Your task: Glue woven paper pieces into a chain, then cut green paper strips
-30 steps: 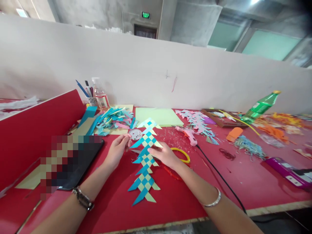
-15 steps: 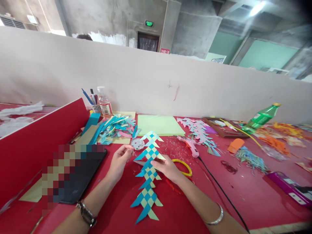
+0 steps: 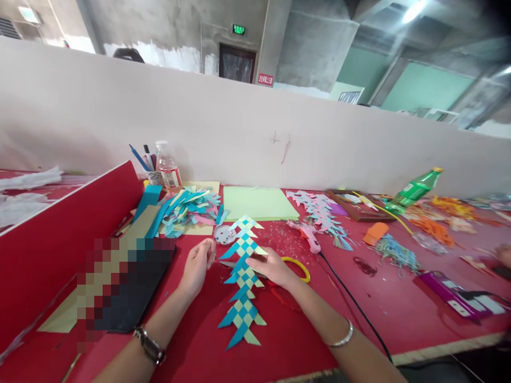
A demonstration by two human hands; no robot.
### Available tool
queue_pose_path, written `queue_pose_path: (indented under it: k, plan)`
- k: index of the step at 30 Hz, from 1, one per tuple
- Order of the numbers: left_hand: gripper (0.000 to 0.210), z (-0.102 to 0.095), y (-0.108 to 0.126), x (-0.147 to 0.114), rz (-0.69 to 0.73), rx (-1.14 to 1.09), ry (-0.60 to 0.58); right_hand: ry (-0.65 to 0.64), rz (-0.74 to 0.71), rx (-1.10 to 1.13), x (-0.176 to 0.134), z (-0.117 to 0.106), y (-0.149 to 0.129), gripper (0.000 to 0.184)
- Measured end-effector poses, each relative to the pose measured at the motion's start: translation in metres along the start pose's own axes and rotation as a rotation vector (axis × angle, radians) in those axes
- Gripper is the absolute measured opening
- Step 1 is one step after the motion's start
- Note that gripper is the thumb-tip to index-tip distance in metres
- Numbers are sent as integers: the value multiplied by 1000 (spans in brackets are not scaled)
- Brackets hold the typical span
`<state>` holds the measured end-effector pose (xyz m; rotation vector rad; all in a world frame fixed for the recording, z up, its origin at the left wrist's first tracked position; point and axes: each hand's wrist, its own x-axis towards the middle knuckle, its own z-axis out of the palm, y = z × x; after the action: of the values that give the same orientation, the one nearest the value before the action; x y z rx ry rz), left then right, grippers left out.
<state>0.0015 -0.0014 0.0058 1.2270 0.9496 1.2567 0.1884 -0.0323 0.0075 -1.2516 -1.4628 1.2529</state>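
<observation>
Red tabletop [image 3: 291, 340], jagged checkered paper [image 3: 244, 274]

Left hand [image 3: 198, 267] and right hand [image 3: 273, 266]: bare. Left forearm [image 3: 172, 313]: bare, fitted with one dark, segmented-looking band [image 3: 149, 346] with bright highlights; type indeterminate. Right forearm [image 3: 317, 311]: bare, fitted with one slim, rounded, silver-coloured bangle [image 3: 345, 336].

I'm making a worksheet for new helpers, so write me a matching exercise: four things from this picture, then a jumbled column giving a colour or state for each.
1. glue gun
2. woven paper strip
3. bottle on the right
4. right hand

A. green
B. holding the woven paper strip
C. pink
D. blue and pale yellow

Pairs: 1-C, 2-D, 3-A, 4-B
</observation>
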Motion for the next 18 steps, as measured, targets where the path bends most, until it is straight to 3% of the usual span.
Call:
queue_pose_path:
  k: [7, 9, 15, 18]
  plan:
    - [18, -2, -3, 2, -23, -18, 57, 7, -24, -106, -5, -2, -23, 29]
    - [30, -2, -1, 3, -27, -10, 57, 21, -14, -120, -6, -1, -25, 30]
    - [31, 7, 21, -1, -8, 186, -275, -83, -151, -234, -2, 5, -31, 30]
    - [25, 10, 32, -3, 61, 409, -311, -113, -183, -395, -3, 2, -39, 29]
